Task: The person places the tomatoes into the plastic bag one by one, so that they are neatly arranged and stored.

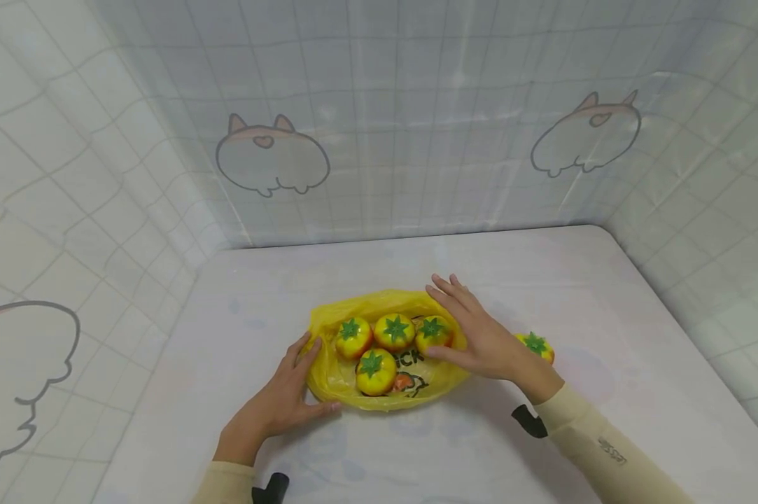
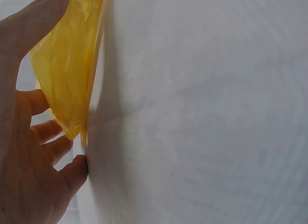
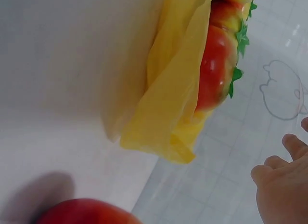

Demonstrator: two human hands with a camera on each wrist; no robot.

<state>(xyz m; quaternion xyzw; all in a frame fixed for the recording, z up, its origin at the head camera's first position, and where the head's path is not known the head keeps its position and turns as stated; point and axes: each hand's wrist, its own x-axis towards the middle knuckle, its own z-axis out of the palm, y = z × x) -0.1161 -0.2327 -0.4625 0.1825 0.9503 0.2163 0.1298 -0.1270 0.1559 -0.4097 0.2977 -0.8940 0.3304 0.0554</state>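
Observation:
A yellow plastic bag (image 1: 385,402) lies on the table with its mouth spread wide. Several glossy yellow-and-red tomatoes (image 1: 376,372) with green star-shaped leaves sit in it, over dark print. My left hand (image 1: 281,402) touches the bag's left side, thumb at the front edge and fingers behind. The left wrist view shows the bag (image 2: 67,70) between spread, loosely bent fingers. My right hand (image 1: 473,332) hovers at the bag's right rim, fingers extended and holding nothing. In the right wrist view it (image 3: 284,180) is apart from the bag (image 3: 168,98).
One more tomato (image 1: 536,346) lies on the white table (image 1: 580,280) outside the bag, partly behind my right wrist. It shows as a red curve (image 3: 86,214) in the right wrist view. Grid-patterned curtains (image 1: 404,84) with cartoon animals stand around the table.

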